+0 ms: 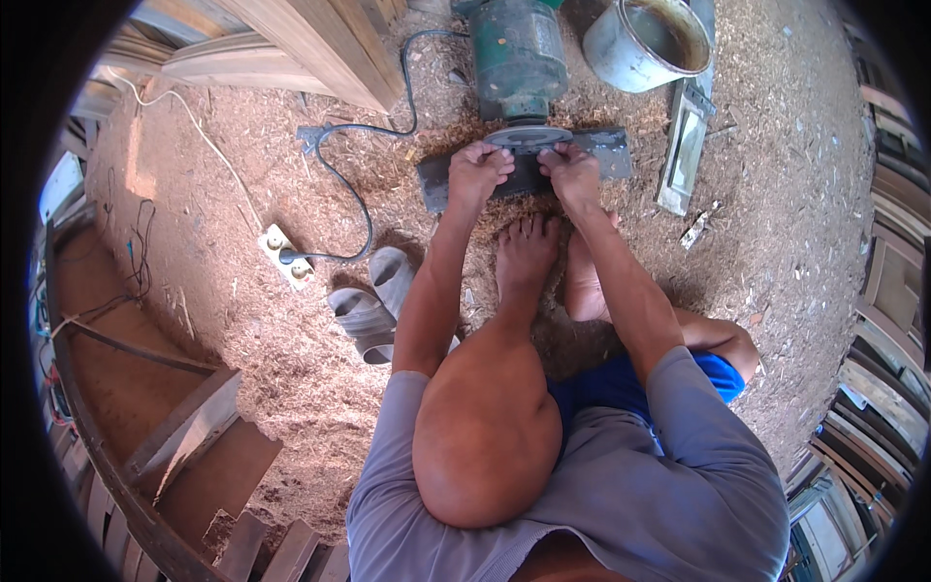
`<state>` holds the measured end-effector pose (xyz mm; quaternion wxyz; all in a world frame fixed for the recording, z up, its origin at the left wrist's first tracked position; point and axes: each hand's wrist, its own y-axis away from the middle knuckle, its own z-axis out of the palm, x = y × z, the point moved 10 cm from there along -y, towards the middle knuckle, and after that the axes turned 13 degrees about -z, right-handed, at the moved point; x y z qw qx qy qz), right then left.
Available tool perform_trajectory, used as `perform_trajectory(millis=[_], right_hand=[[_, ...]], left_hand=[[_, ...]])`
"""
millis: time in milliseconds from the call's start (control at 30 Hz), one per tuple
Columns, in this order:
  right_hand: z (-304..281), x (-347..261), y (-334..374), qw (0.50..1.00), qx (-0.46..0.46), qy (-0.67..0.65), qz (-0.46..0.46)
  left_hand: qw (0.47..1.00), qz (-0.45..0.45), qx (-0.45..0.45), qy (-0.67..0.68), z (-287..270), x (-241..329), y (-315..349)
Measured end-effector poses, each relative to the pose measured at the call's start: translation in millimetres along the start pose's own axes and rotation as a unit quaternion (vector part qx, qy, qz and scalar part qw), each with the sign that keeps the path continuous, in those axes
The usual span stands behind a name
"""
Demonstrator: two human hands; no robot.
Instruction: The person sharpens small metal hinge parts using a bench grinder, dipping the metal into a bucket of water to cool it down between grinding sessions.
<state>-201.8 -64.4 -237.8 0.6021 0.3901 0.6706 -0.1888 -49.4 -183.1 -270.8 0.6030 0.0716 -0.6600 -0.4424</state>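
A green, worn electric motor [519, 63] lies on the ground ahead of me, with a grey grinding wheel [529, 136] on its near end. My left hand [478, 170] is closed in a pinch at the wheel's left side. At the right side my right hand [572, 173] is pinched in the same way, its fingertips a short gap from the left ones. Something thin and dark seems to span between the fingers, but I cannot make out what it is. Beneath both hands lies a dark flat plate [611, 155], tilted slightly.
A dirty white bucket [621, 63] stands right of the motor, near a narrow wooden piece [684, 160]. A dark cord [359, 184] runs from the motor to a power strip [284, 257]. Grey slippers [364, 315] lie by my left forearm. Wood shavings cover the ground; timber [301, 48] stands far left.
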Motion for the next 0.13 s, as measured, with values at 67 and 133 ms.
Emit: perform_trajectory(millis=[67, 133], right_hand=[[2.6, -0.8, 1.5, 1.0, -0.009, 0.024, 0.009], [5.1, -1.7, 3.6, 1.0, -0.011, 0.021, 0.014]], left_hand=[[1.0, 0.001, 0.004, 0.007, -3.8, -1.8, 0.0], [1.0, -0.003, 0.007, 0.01, -6.5, -3.5, -1.1]])
